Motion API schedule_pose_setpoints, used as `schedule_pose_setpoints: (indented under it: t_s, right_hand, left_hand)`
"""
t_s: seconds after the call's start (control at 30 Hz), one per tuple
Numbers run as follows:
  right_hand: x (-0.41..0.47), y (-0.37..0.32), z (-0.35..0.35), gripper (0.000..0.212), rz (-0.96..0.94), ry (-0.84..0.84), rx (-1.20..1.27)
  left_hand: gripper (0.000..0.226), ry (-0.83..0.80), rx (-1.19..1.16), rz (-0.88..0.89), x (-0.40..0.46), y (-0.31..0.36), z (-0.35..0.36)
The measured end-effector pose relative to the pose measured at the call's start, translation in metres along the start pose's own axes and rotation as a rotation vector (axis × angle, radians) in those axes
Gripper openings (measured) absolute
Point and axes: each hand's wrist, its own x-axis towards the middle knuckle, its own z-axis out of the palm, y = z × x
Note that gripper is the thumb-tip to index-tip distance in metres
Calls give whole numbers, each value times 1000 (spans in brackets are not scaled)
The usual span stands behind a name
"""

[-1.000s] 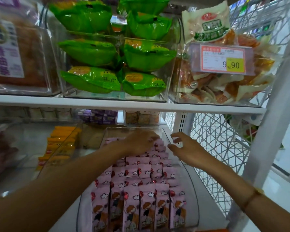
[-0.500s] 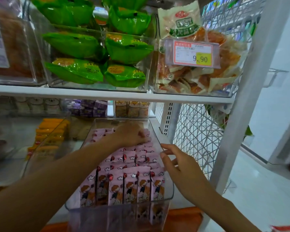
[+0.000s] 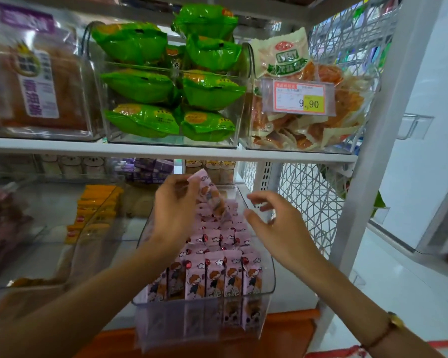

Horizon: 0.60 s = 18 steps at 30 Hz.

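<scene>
A small pink plastic snack packet with a cartoon figure hangs above the back of its bin, pinched at its top end by the left hand. Gripped by that end it clears the rows below. A few packets under it look tumbled, though blur hides how they lie.

The rows of matching pink packets stand upright with faces forward, so shoppers can read them. Their clear plastic bin juts past the front of the lower shelf, which probably gives room to reach its back under the white upper shelf board.

The right hand hovers over the bin's right wall, fingers loosely curled and holding nothing, seemingly ready to take the packet or tidy the rows.

To the left is a bin of orange packets. Above sit green pouches and a red-and-yellow price tag.
</scene>
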Motion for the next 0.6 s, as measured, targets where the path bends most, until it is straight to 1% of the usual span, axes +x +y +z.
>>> schedule_pose_setpoints:
  t_s: [0.07, 0.1, 0.13, 0.2, 0.23, 0.27, 0.33, 0.4, 0.43, 0.5, 0.53, 0.6]
  right_hand:
    - [-2, -20, 12, 57, -37, -84, 15]
    - [-5, -28, 20, 62, -57, -131, 16]
    - [-9, -34, 27, 62, -84, -161, 26]
    - [-17, -42, 36, 52, -126, -169, 96]
    - [-20, -44, 38, 47, -118, -164, 158]
    - [-22, -44, 39, 43, -78, -161, 235]
    - [-23, -43, 38, 35, 96, -151, 430]
    - [-19, -39, 38, 34, 303, -156, 646]
    - [-17, -37, 38, 34, 367, -159, 726]
    - [-14, -36, 40, 35, 394, -156, 779]
    - [-14, -36, 41, 38, 389, -152, 774]
    - [-13, -36, 44, 49, 380, -142, 763]
  left_hand:
    - [5, -2, -55, 4, -16, 12, -14]
    - [5, -15, -78, 3, -24, 17, -20]
    - [8, -26, -95, 2, -31, 22, -26]
    - [13, -37, -129, 14, -42, 27, -37]
    - [15, -51, -139, 24, -45, 27, -42]
    - [17, -81, -136, 31, -49, 26, -46]
    - [23, -167, -94, 32, -56, 21, -50]
    - [30, -258, -9, 12, -61, 18, -51]
    - [36, -290, 50, 20, -63, 17, -50]
    - [44, -304, 185, 87, -65, 15, -48]
    - [45, -298, 226, 115, -65, 15, -48]
    - [39, -286, 229, 128, -65, 13, -48]
